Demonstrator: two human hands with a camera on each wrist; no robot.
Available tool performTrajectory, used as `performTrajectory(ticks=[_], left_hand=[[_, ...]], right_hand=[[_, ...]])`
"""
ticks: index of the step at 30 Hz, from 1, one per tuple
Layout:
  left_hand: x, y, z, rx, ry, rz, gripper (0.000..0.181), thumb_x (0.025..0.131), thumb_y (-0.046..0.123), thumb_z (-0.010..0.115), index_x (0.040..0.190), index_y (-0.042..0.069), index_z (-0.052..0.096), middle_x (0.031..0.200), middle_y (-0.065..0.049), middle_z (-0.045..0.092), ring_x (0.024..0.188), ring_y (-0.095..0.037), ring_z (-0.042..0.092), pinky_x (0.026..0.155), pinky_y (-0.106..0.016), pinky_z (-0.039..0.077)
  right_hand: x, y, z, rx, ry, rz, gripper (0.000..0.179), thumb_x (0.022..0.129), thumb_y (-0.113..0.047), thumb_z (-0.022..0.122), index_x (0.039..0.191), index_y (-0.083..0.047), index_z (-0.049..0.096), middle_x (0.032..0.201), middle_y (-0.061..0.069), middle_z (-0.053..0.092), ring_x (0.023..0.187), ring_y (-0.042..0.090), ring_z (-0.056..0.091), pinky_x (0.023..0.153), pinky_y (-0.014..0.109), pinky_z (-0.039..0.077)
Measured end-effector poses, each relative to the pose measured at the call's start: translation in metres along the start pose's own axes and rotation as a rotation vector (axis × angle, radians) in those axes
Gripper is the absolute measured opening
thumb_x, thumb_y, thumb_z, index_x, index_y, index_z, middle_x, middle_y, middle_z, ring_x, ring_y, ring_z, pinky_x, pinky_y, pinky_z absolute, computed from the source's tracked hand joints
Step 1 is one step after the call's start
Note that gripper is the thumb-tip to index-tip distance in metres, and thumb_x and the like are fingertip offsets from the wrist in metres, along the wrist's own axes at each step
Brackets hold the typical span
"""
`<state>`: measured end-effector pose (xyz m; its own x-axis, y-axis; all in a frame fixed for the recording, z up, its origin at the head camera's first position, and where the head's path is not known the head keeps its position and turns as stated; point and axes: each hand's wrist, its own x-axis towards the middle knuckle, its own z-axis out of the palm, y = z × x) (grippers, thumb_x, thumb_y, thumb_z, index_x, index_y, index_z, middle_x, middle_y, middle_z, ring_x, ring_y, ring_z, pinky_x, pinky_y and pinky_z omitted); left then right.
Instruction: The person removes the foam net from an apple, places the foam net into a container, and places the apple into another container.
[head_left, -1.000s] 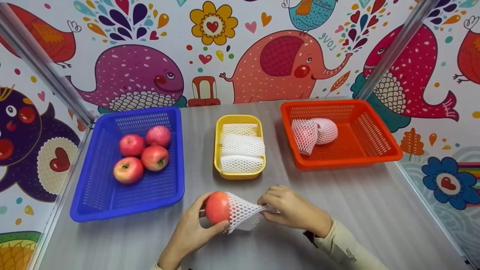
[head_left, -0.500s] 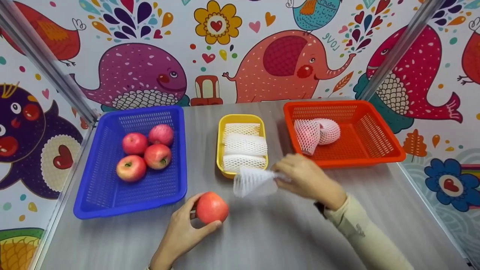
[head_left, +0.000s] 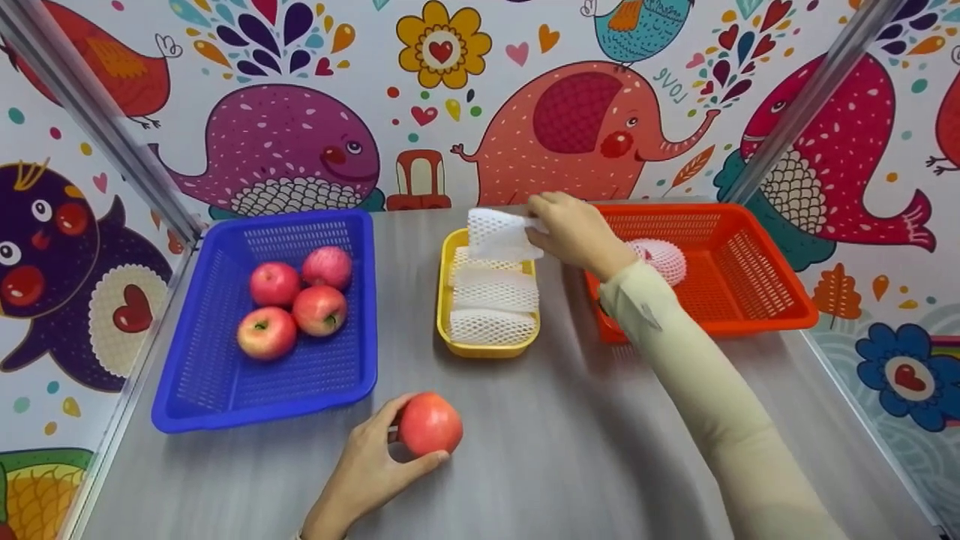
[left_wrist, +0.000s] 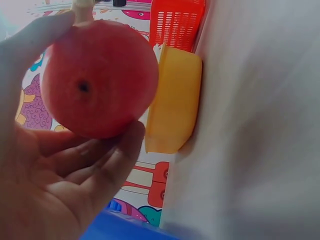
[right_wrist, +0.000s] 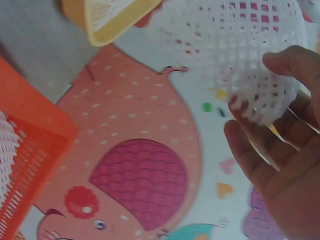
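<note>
My left hand [head_left: 366, 463] grips a bare red apple [head_left: 432, 424] between thumb and fingers, low over the table's front. In the left wrist view the apple [left_wrist: 102, 80] has its dark hollow towards the camera. My right hand [head_left: 576, 231] pinches one end of a white foam fruit net [head_left: 496, 231], which hangs over the far end of the yellow basket [head_left: 491, 350]. The right wrist view has the thumb on the mesh [right_wrist: 240, 60] and fingers behind it. More foam nets [head_left: 495, 291] lie side by side inside the yellow basket.
On the left, a blue basket [head_left: 266, 416] contains several bare apples [head_left: 319, 310]. An orange-red basket [head_left: 750, 324] stands at the right with a netted fruit [head_left: 660, 261] showing; my right forearm [head_left: 705, 375] crosses its near left corner. A patterned wall [head_left: 450, 150] rises behind.
The net has come off the apple. My right hand has carried it up and away to the yellow basket's far end, while my left hand keeps the apple nearly in place.
</note>
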<state>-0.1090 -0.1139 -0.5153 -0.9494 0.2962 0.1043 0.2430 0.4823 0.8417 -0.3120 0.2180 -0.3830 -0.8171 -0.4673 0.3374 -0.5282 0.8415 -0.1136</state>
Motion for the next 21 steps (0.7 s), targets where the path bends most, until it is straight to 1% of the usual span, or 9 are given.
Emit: performTrajectory(ticks=[3, 5, 8, 10, 12, 14, 17, 19, 21], left_hand=[[-0.001, 0.0, 0.001, 0.011, -0.011, 0.003, 0.081, 0.074, 0.055, 0.084, 0.132, 0.004, 0.058, 0.116, -0.004, 0.067, 0.097, -0.015, 0.066, 0.079, -0.034, 0.056], [-0.001, -0.001, 0.001, 0.017, -0.012, 0.013, 0.081, 0.074, 0.056, 0.084, 0.131, 0.004, 0.058, 0.116, -0.004, 0.067, 0.097, -0.014, 0.066, 0.079, -0.035, 0.057], [-0.002, -0.001, 0.002, 0.027, -0.001, 0.033, 0.08, 0.074, 0.056, 0.084, 0.13, 0.005, 0.059, 0.116, -0.003, 0.067, 0.095, -0.013, 0.066, 0.078, -0.036, 0.057], [-0.002, -0.002, 0.003, 0.031, 0.015, 0.048, 0.079, 0.073, 0.055, 0.085, 0.13, 0.006, 0.06, 0.114, -0.002, 0.068, 0.093, -0.013, 0.066, 0.077, -0.037, 0.057], [-0.003, -0.002, 0.003, 0.033, 0.026, 0.059, 0.078, 0.073, 0.054, 0.085, 0.129, 0.007, 0.06, 0.113, -0.001, 0.068, 0.091, -0.012, 0.066, 0.076, -0.037, 0.057], [-0.004, -0.003, 0.003, 0.029, 0.027, 0.061, 0.078, 0.073, 0.054, 0.086, 0.129, 0.007, 0.06, 0.113, -0.001, 0.068, 0.091, -0.012, 0.066, 0.076, -0.037, 0.057], [-0.005, -0.003, 0.003, 0.028, 0.018, 0.051, 0.079, 0.073, 0.055, 0.085, 0.13, 0.007, 0.06, 0.116, -0.002, 0.068, 0.091, -0.013, 0.067, 0.077, -0.039, 0.057], [-0.005, -0.002, 0.003, 0.031, 0.01, 0.04, 0.08, 0.073, 0.055, 0.085, 0.131, 0.006, 0.06, 0.118, -0.003, 0.067, 0.092, -0.013, 0.066, 0.077, -0.039, 0.057], [-0.004, -0.002, 0.002, 0.034, 0.005, 0.033, 0.08, 0.073, 0.056, 0.085, 0.131, 0.006, 0.06, 0.118, -0.003, 0.067, 0.093, -0.013, 0.066, 0.078, -0.04, 0.057]], right_hand=[[0.019, 0.004, 0.027, 0.006, -0.007, 0.037, 0.016, 0.089, -0.01, 0.071, 0.102, -0.003, 0.065, 0.099, 0.014, 0.067, 0.09, 0.033, 0.063, 0.079, 0.047, 0.055], [0.025, 0.004, 0.048, 0.016, -0.056, 0.065, 0.018, 0.089, -0.009, 0.071, 0.105, -0.002, 0.066, 0.102, 0.015, 0.066, 0.092, 0.034, 0.064, 0.079, 0.048, 0.055], [0.026, 0.001, 0.076, 0.014, -0.205, 0.1, 0.021, 0.09, -0.009, 0.071, 0.11, -0.001, 0.067, 0.106, 0.015, 0.068, 0.094, 0.034, 0.065, 0.08, 0.049, 0.055], [0.023, -0.001, 0.088, -0.001, -0.302, 0.114, 0.022, 0.091, -0.011, 0.071, 0.112, -0.002, 0.068, 0.107, 0.015, 0.069, 0.093, 0.033, 0.067, 0.08, 0.05, 0.056], [0.019, -0.002, 0.098, -0.006, -0.382, 0.119, 0.022, 0.093, -0.012, 0.069, 0.113, -0.003, 0.069, 0.106, 0.014, 0.07, 0.091, 0.032, 0.067, 0.08, 0.05, 0.056], [0.015, -0.002, 0.104, -0.008, -0.443, 0.121, 0.022, 0.094, -0.014, 0.067, 0.114, -0.003, 0.069, 0.104, 0.014, 0.07, 0.089, 0.031, 0.066, 0.082, 0.049, 0.056], [0.011, -0.004, 0.105, -0.008, -0.495, 0.118, 0.026, 0.096, -0.017, 0.065, 0.118, -0.003, 0.067, 0.107, 0.015, 0.069, 0.09, 0.031, 0.065, 0.085, 0.049, 0.055], [0.008, -0.006, 0.099, -0.016, -0.509, 0.113, 0.033, 0.096, -0.02, 0.066, 0.123, -0.002, 0.065, 0.113, 0.017, 0.067, 0.094, 0.033, 0.065, 0.087, 0.05, 0.055], [0.006, -0.009, 0.089, -0.037, -0.506, 0.109, 0.04, 0.095, -0.023, 0.067, 0.128, -0.002, 0.062, 0.118, 0.019, 0.065, 0.097, 0.034, 0.065, 0.088, 0.051, 0.054]])
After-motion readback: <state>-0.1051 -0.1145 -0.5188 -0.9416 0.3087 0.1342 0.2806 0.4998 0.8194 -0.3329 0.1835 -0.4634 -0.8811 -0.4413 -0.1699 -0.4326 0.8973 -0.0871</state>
